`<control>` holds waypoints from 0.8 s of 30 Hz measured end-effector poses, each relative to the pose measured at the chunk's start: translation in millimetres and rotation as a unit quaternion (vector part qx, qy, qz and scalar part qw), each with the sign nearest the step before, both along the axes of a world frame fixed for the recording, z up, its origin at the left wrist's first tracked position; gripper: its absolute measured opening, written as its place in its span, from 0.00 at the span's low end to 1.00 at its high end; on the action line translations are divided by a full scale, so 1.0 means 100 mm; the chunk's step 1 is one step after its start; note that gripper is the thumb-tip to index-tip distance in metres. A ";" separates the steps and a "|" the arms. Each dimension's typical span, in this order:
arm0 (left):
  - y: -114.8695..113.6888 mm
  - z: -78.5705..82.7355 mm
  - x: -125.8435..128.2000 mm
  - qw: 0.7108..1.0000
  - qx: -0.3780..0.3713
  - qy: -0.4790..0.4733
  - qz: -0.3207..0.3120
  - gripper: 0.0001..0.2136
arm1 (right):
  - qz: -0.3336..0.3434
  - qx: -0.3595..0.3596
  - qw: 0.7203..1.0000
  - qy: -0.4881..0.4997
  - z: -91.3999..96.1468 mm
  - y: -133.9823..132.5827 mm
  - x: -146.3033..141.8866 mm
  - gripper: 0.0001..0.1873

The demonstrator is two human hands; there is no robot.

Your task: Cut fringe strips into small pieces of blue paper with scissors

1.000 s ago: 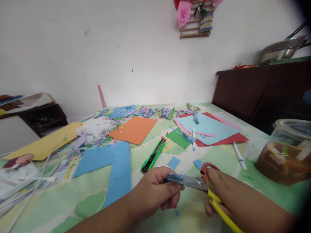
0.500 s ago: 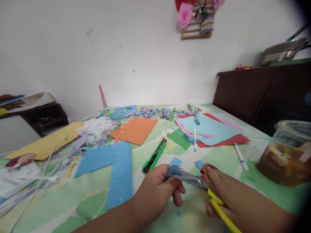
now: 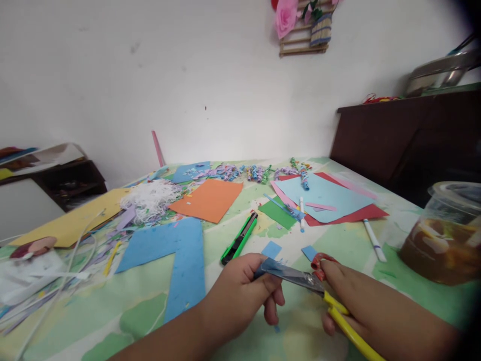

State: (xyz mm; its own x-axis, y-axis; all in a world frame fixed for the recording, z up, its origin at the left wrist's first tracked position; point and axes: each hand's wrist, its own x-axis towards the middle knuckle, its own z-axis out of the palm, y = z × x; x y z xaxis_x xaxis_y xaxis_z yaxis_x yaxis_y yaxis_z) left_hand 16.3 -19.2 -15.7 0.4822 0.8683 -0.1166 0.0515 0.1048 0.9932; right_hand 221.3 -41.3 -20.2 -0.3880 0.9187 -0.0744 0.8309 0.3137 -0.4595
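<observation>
Between thumb and fingers, my left hand (image 3: pixel 244 296) pinches a small piece of blue paper (image 3: pixel 266 265). My right hand (image 3: pixel 361 301) grips a pair of scissors (image 3: pixel 351 328) with yellow handles, something red wrapped at the thumb loop. The blades reach left and lie against the blue paper, looking closed or nearly so. Two small blue paper pieces (image 3: pixel 271 249) lie on the table just beyond my hands. Past my left hand rests a green utility knife (image 3: pixel 240 238). A larger L-shaped blue sheet (image 3: pixel 190 265) lies to the left.
Orange paper (image 3: pixel 210 200), a heap of white shreds (image 3: pixel 152 200) and yellow paper (image 3: pixel 75 218) spread at the back left. Light blue paper (image 3: pixel 334 195) and a green sheet (image 3: pixel 277 211) sit right of centre. A marker (image 3: pixel 374 241) lies near a clear tub (image 3: pixel 439 245) of brown liquid.
The scissor blades have swung closer together over the blue paper, and the fringed strips at its edge no longer show. My right hand has shifted slightly right.
</observation>
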 end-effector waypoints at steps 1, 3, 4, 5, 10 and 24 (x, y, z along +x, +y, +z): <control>0.01 0.00 -0.01 1.000 -0.003 -0.010 -0.009 0.07 | 0.001 0.006 1.000 0.003 -0.01 0.00 0.01 0.17; 0.03 -0.02 -0.02 0.999 -0.008 -0.029 -0.024 0.07 | 0.005 0.015 1.000 0.010 -0.02 0.01 0.03 0.15; 0.05 -0.02 -0.02 0.999 -0.010 -0.036 -0.025 0.08 | 0.007 0.016 1.000 0.012 -0.02 0.01 0.04 0.13; 0.06 -0.03 -0.02 0.999 -0.014 -0.037 -0.022 0.08 | 0.008 0.013 1.000 0.012 -0.02 0.02 0.05 0.12; 0.09 -0.02 0.00 0.998 -0.063 -0.015 -0.005 0.07 | -0.009 -0.016 1.000 0.000 0.04 0.06 0.02 0.14; 0.14 0.00 -0.03 0.992 -0.036 -0.081 0.095 0.09 | -0.049 0.018 0.998 0.048 0.01 0.06 0.08 0.27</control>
